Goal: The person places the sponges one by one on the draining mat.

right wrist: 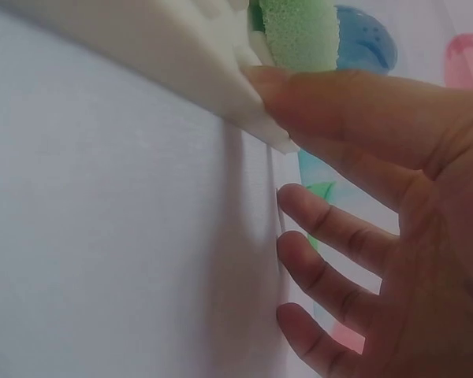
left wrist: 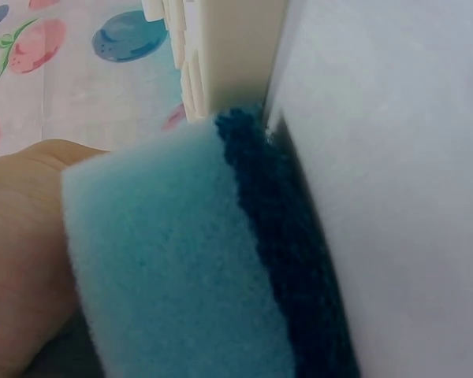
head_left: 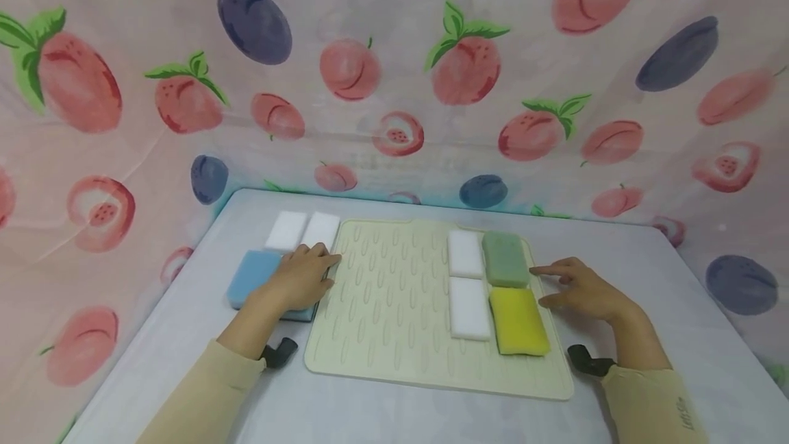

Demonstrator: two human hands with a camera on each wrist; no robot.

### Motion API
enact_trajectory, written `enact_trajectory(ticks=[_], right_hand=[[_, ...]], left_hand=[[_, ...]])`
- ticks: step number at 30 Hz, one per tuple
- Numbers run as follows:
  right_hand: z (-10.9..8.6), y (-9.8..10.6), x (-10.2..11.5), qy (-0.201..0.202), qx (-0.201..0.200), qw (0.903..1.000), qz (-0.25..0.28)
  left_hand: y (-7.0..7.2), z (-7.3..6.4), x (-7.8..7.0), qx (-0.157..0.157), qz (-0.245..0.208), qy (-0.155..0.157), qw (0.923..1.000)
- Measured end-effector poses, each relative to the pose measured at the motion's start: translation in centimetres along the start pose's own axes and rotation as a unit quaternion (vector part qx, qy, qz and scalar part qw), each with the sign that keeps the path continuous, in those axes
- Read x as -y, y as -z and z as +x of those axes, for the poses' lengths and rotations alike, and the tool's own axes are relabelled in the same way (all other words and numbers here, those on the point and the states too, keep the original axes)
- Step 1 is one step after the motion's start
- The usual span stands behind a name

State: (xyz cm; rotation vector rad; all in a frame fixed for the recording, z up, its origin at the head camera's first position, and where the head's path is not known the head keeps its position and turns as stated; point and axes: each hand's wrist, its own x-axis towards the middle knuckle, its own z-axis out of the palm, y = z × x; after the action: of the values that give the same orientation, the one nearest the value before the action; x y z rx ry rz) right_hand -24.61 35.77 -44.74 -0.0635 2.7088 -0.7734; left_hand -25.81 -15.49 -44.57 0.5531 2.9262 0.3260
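A cream drying mat (head_left: 382,362) with raised oval ridges lies on the table. My left hand (head_left: 302,276) reaches over the blue sponges, its fingertips at the mat's left edge. One blue sponge (head_left: 249,276) shows left of the hand; another blue sponge (head_left: 300,314) with a dark scouring layer is partly hidden under it. In the left wrist view this blue sponge (left wrist: 173,260) covers most of the hand. On the mat's right edge, the thumb and index finger of my right hand (head_left: 579,286) touch the rim, the other fingers extended below.
On the mat's right side lie a green sponge (head_left: 505,259), a yellow sponge (head_left: 520,321) and two white sponges, one upper (head_left: 465,253) and one lower (head_left: 470,307). Two more white sponges (head_left: 286,230) lie beyond my left hand. A fruit-patterned cloth (head_left: 394,101) hangs behind the table.
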Motion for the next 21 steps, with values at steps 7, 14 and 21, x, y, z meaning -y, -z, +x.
enact_trajectory(ticks=[7, 14, 21], right_hand=[[0.2, -0.2, 0.0, 0.003, 0.001, 1.0000, 0.003], [0.3, -0.2, -0.3, 0.007, 0.000, 0.9999, 0.013], [0.3, -0.1, -0.5, 0.004, -0.001, 0.9999, 0.013]], left_hand=[[0.2, -0.3, -0.1, -0.009, 0.000, 0.005, 1.0000], [1.0, -0.7, -0.3, -0.012, 0.001, 0.001, 0.9999], [2.4, -1.3, -0.3, -0.005, 0.012, -0.004, 0.9999]])
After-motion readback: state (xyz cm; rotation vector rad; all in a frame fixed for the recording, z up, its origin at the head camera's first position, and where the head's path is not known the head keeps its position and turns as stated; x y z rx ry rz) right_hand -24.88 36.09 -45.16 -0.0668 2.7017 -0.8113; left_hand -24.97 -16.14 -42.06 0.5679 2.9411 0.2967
